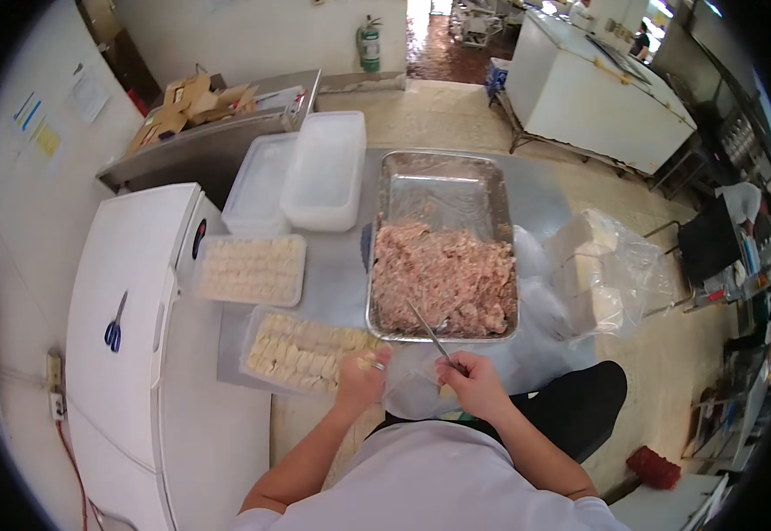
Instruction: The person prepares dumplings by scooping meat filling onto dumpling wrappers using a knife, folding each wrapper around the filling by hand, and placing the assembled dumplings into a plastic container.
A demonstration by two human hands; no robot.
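Observation:
My right hand (475, 386) is closed around the handle of a thin metal spatula (430, 333), whose narrow blade points up and left over the near edge of a metal tray (502, 190). Pinkish ground meat filling (443, 279) fills the near part of that tray. My left hand (361, 382) is closed at the right end of a plastic container of folded dumplings (297, 350). What its fingers hold, if anything, cannot be made out. Farther back, a second container (253, 268) holds more dumplings in rows.
Empty-looking plastic containers (325, 173) stand at the back left of the metal table (540, 190). Plastic bags with pale square stacks (584, 265) lie to the right. On the left, scissors (115, 326) rest on a white freezer (107, 389). My dark-clad knee (580, 403) is at the table's near right.

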